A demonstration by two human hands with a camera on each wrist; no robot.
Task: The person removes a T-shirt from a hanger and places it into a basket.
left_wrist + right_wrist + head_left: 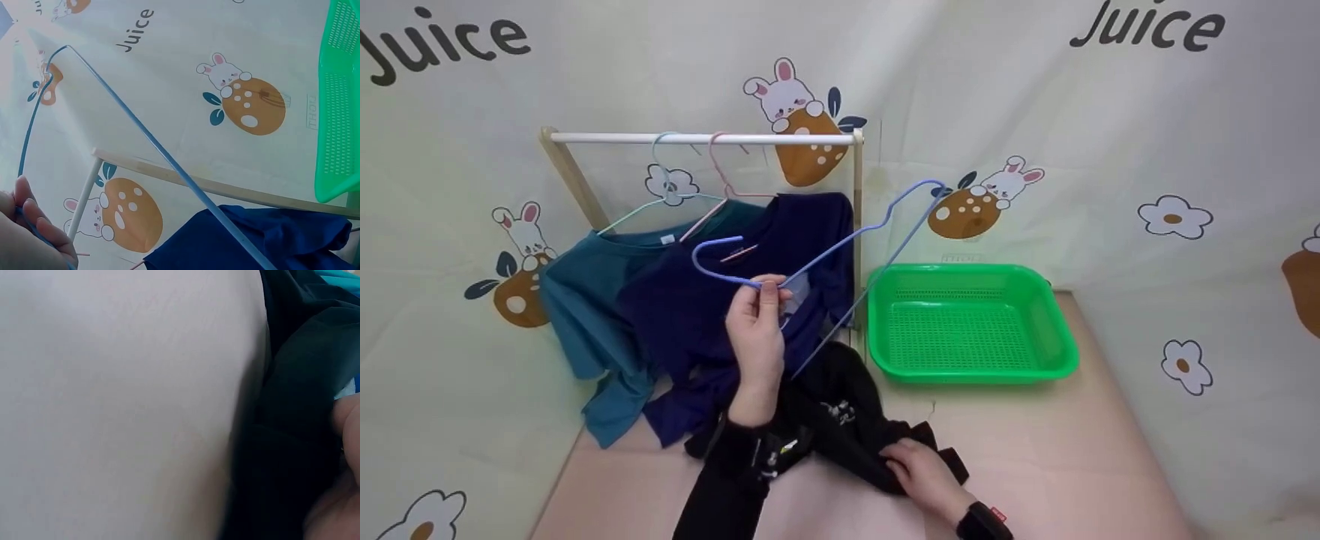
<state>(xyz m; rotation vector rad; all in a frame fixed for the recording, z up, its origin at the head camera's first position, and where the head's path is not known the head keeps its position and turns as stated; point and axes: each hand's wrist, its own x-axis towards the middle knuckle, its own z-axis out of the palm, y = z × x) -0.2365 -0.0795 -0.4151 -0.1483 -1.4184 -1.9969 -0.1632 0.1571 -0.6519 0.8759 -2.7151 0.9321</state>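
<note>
My left hand (757, 337) pinches a blue clothes hanger (840, 241) at the neck below its hook, raised in front of the rack. In the left wrist view, curled fingers wrap the thin hanger wire (140, 126). A black garment (840, 412) with a small white print lies bunched on the table under the hanger. At its right end, my right hand (926, 476) grips the cloth between thumb and fingers. The right wrist view shows the dark cloth (287, 455) and part of that hand at the frame's edge, blurred.
Behind the left hand stands a small rack with a white rail (622, 138). A teal shirt (600, 292) and a navy shirt (690, 315) hang there on pastel hangers. A green basket (1069, 352) sits on the pinkish table (1080, 450) to the right, before a printed cloth backdrop.
</note>
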